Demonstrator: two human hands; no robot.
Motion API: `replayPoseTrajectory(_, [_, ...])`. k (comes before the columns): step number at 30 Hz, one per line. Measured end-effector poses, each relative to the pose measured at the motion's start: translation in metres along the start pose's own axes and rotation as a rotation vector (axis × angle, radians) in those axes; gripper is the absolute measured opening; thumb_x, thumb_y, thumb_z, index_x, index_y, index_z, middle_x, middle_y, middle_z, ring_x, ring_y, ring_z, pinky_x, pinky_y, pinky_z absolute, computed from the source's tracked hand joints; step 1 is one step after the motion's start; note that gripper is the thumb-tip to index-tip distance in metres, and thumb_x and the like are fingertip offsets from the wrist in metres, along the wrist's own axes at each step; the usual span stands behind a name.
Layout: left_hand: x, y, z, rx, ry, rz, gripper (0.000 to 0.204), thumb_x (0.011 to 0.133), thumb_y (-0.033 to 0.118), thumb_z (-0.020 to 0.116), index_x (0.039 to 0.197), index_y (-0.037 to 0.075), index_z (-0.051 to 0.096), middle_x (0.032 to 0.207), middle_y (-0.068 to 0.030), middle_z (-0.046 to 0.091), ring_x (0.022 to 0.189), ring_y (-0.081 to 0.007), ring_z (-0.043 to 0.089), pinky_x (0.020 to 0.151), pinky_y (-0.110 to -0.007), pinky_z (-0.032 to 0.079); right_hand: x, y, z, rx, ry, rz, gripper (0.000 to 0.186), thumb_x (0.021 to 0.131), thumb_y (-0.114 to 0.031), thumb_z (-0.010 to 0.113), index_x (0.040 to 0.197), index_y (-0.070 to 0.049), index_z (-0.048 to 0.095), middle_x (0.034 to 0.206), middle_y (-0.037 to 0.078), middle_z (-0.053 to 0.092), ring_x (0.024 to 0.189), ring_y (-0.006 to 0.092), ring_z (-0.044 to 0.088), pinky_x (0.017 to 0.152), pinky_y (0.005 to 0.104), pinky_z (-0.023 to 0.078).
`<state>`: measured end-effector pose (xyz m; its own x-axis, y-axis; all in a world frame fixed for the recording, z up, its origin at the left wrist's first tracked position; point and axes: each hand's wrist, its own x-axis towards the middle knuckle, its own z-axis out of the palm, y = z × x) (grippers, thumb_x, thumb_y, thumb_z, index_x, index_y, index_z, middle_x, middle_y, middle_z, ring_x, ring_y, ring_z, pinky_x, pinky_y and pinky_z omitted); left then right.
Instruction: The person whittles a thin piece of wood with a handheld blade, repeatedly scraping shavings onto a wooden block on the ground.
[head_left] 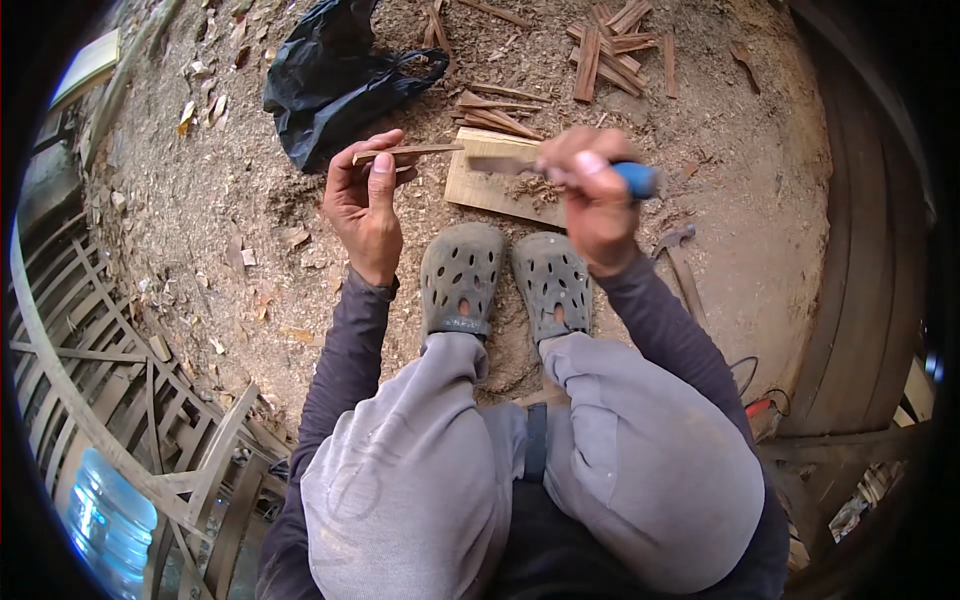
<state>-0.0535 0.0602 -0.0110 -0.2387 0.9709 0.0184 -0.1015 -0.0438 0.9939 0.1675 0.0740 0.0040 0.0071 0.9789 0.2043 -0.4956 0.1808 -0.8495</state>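
Note:
My left hand (372, 205) pinches a thin strip of reddish-brown wood (415, 151) between thumb and fingers, its free end pointing right. My right hand (597, 195) is closed around a chisel (640, 180) with a blue handle; its flat blade points left, toward the strip's end, and is slightly blurred by motion. Under the blade lies a pale wooden board (490, 192) on the ground, with shavings on its right part. Just beyond the board sits a small bunch of split wood strips (500, 118).
A black plastic bag (325, 85) lies at the far left, and a pile of wood pieces (612, 50) at the far right. A hammer (684, 270) rests right of my clogs (465, 280). Slatted wooden furniture (110, 370) and a blue water bottle (108, 520) stand at left.

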Motion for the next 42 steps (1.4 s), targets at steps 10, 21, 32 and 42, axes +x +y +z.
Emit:
replayPoseTrajectory(10, [-0.007, -0.002, -0.013, 0.055, 0.024, -0.016, 0.022, 0.1, 0.011, 0.06, 0.119, 0.002, 0.058, 0.108, -0.0109, 0.067, 0.092, -0.0183, 0.069, 0.076, -0.032, 0.061, -0.05, -0.065, -0.086, -0.387, 0.085, -0.139, 0.012, 0.084, -0.009, 0.055, 0.078, -0.004, 0.046, 0.068, 0.008, 0.052, 0.06, 0.018, 0.046, 0.061, 0.0374, 0.043])
replayPoseTrajectory(21, [-0.008, -0.003, 0.0, 0.038, -0.01, 0.046, 0.032, 0.1, 0.008, 0.059, 0.13, 0.003, 0.051, 0.107, -0.0154, 0.07, 0.09, -0.0165, 0.069, 0.077, -0.032, 0.062, -0.041, -0.004, -0.016, -0.082, 0.023, 0.021, 0.013, 0.085, -0.005, 0.058, 0.076, -0.004, 0.048, 0.073, 0.009, 0.055, 0.068, 0.0211, 0.055, 0.067, 0.0372, 0.049])
replayPoseTrajectory(32, [-0.013, -0.004, -0.005, 0.084, -0.006, 0.013, 0.028, 0.098, 0.009, 0.062, 0.124, 0.0, 0.059, 0.104, -0.0176, 0.073, 0.09, -0.0171, 0.071, 0.078, -0.029, 0.059, -0.052, -0.072, -0.058, -0.193, 0.111, -0.111, 0.009, 0.084, -0.009, 0.053, 0.079, -0.007, 0.047, 0.067, 0.005, 0.047, 0.063, 0.0182, 0.047, 0.068, 0.0392, 0.044])
replayPoseTrajectory(42, [-0.017, -0.004, -0.012, 0.076, -0.029, 0.01, 0.026, 0.097, 0.007, 0.063, 0.122, -0.001, 0.061, 0.107, -0.0178, 0.072, 0.093, -0.0191, 0.071, 0.081, -0.031, 0.06, -0.07, -0.089, -0.093, -0.61, 0.018, -0.192, 0.007, 0.082, -0.008, 0.058, 0.081, -0.006, 0.051, 0.067, 0.009, 0.052, 0.058, 0.019, 0.049, 0.054, 0.0361, 0.042])
